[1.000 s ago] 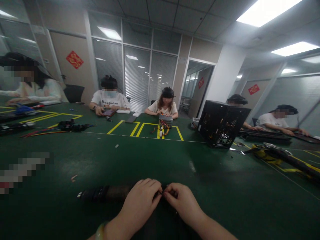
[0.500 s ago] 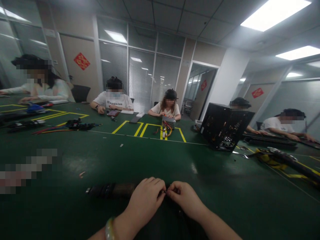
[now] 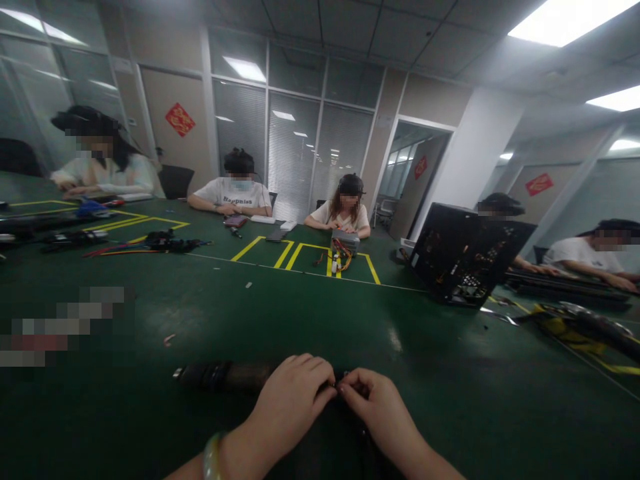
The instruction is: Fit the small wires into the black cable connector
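While both hands stay put versus a second ago, head view: left hand (image 3: 295, 393) and right hand (image 3: 373, 403) pinch together on a small part at the dark cable bundle (image 3: 225, 375), which runs leftward from the fingertips; work unchanged.
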Available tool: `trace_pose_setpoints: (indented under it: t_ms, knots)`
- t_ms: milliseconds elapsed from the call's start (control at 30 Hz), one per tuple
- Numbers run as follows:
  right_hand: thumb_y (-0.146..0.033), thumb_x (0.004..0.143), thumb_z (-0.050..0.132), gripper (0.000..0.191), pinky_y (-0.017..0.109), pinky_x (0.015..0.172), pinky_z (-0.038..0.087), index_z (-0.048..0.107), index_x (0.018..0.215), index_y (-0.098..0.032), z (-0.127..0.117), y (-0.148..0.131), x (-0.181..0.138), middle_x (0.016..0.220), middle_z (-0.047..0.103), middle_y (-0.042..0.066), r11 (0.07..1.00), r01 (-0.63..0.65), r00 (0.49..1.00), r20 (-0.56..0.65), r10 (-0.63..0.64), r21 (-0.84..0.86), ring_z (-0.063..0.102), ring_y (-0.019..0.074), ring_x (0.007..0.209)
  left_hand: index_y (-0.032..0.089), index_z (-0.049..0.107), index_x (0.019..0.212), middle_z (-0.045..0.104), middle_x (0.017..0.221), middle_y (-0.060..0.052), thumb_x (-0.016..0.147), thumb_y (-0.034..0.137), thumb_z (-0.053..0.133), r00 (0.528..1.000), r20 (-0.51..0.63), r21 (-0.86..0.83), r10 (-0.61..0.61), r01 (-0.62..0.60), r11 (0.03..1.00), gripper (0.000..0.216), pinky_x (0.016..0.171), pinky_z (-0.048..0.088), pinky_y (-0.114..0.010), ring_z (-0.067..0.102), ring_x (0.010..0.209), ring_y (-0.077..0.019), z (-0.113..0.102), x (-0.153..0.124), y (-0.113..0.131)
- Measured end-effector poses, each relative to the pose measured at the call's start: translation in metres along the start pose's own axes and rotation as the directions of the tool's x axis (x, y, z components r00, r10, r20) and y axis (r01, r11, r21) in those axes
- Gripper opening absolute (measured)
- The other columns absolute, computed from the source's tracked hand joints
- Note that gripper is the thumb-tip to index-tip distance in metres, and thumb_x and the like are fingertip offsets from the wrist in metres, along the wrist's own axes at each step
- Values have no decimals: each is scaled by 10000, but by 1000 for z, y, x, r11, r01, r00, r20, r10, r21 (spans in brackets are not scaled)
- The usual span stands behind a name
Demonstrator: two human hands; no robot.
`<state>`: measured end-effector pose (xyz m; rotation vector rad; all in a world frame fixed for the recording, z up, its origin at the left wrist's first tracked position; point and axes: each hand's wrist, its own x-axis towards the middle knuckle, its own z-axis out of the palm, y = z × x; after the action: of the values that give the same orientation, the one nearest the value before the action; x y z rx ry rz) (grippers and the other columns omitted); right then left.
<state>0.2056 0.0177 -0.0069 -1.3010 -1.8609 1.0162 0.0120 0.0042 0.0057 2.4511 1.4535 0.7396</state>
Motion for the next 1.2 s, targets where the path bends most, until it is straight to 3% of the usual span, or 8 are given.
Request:
trace_pose_setpoints:
  t_ms: [967, 1200]
  knots:
    - [-213, 828, 579, 106, 184, 601, 409, 661, 785, -161, 1, 8, 8, 720, 641, 2, 997, 1, 999, 37, 2, -78, 578, 140, 672, 248, 579, 957, 630, 966, 23, 798, 127, 558, 1000, 17, -42, -16, 17, 999, 202, 813, 369, -343, 546, 918, -202, 3, 1, -2]
    - [-218, 824, 583, 110, 191, 595, 414, 668, 785, -160, 3, 18, 10, 719, 655, 10, 995, 17, 999, 29, -14, -103, 586, 145, 664, 220, 581, 929, 629, 975, -7, 785, 139, 540, 997, 78, -27, -6, 8, 1000, 170, 825, 381, -339, 544, 926, -211, -3, 3, -1]
